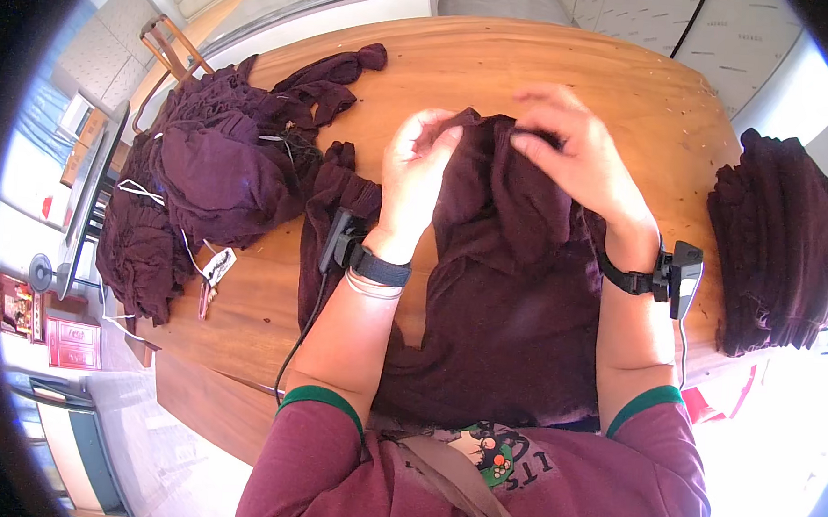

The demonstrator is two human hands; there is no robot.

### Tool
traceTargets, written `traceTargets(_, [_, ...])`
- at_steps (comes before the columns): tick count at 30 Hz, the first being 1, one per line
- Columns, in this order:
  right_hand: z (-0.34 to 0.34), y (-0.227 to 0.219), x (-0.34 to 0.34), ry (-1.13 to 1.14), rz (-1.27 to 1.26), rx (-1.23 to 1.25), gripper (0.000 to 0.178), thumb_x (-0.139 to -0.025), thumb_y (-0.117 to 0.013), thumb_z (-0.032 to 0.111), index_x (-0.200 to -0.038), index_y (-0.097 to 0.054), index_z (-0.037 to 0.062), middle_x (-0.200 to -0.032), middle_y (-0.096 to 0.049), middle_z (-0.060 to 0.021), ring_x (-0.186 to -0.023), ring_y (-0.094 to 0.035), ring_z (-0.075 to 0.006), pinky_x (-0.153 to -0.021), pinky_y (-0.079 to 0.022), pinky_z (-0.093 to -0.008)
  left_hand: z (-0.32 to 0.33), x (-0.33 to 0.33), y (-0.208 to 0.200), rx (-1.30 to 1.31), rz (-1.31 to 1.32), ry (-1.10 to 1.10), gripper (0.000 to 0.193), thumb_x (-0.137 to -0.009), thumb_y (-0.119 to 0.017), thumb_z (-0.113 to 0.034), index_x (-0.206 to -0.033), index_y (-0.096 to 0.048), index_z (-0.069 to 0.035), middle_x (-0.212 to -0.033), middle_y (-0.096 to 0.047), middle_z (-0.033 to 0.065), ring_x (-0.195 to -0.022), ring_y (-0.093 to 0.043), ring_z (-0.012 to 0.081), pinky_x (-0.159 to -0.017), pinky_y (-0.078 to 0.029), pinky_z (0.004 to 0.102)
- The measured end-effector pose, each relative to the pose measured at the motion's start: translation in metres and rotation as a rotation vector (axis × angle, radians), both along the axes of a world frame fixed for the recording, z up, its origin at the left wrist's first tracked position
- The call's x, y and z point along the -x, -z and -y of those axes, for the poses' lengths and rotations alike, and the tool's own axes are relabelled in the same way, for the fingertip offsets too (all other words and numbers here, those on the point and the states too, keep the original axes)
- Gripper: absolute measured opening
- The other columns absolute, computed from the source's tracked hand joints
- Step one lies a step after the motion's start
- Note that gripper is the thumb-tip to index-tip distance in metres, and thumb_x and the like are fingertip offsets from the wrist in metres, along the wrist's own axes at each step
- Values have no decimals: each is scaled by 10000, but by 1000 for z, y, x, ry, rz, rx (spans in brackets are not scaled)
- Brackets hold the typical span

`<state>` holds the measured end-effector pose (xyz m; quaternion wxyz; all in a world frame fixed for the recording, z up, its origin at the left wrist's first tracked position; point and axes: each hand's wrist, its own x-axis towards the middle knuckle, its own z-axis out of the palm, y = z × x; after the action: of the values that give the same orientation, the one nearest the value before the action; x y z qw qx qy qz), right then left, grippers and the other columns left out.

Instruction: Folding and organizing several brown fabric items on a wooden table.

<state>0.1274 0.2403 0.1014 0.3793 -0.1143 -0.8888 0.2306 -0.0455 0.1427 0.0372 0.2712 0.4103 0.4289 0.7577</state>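
Note:
A dark maroon knit sweater lies spread on the wooden table in front of me, its lower part close against my body. One sleeve stretches out on the left, partly behind my left wrist. With thumb and fingers, my left hand pinches the raised upper edge of the sweater. My right hand is just over the same edge, thumb and fingers apart and slightly blurred. Loose folds of cloth hang beneath it. Each wrist wears a black strap with a small device.
On the left sits a heap of crumpled dark maroon knitwear with white strings and a tag. A neat stack of folded dark garments stands at the right edge. Behind the heap is a wooden chair.

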Motion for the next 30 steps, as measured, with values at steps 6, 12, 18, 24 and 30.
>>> traceTargets(6, [21, -14, -3, -776, 116, 746, 104, -827, -683, 63, -866, -636, -22, -919, -638, -79, -882, -581, -180, -788, -457, -304, 5, -5, -9, 56, 177, 80, 146, -890, -592, 1, -1032, -582, -30, -982, -644, 54, -885, -606, 112, -811, -476, 236])
traceTargets(12, [27, -2, 18, -145, 55, 361, 139, -818, -645, 61, -941, -642, -4, -856, -668, -118, -809, -644, -187, -762, -491, -296, 6, -12, -4, -53, 328, 279, 175, -897, -566, 19, -1066, -550, -23, -995, -628, 67, -894, -616, 140, -810, -490, 235])
traceTargets(18, [13, 12, 24, 39, -75, 394, 154, -816, -658, 90, -937, -635, -2, -846, -663, -120, -792, -646, -221, -742, -496, -309, 4, -14, 0, -56, 269, 290, 165, -888, -580, 28, -1038, -558, -40, -1003, -619, 58, -941, -590, 131, -869, -468, 252])
traceTargets(24, [13, 12, 26, 59, -118, 393, 176, -810, -620, 48, -979, -629, 2, -886, -673, -133, -816, -657, -244, -751, -504, -324, 5, -13, -1, -54, 216, 310, 167, -878, -593, 31, -1020, -558, -51, -1019, -611, 40, -973, -578, 125, -880, -459, 256])
traceTargets(30, [12, 13, 22, 31, -117, 312, 170, -795, -610, 29, -963, -613, 5, -887, -663, -141, -867, -659, -267, -775, -507, -344, 5, -12, -13, 46, 225, 338, 209, -902, -593, -36, -1106, -553, -12, -1045, -607, 38, -965, -578, 112, -875, -460, 243])
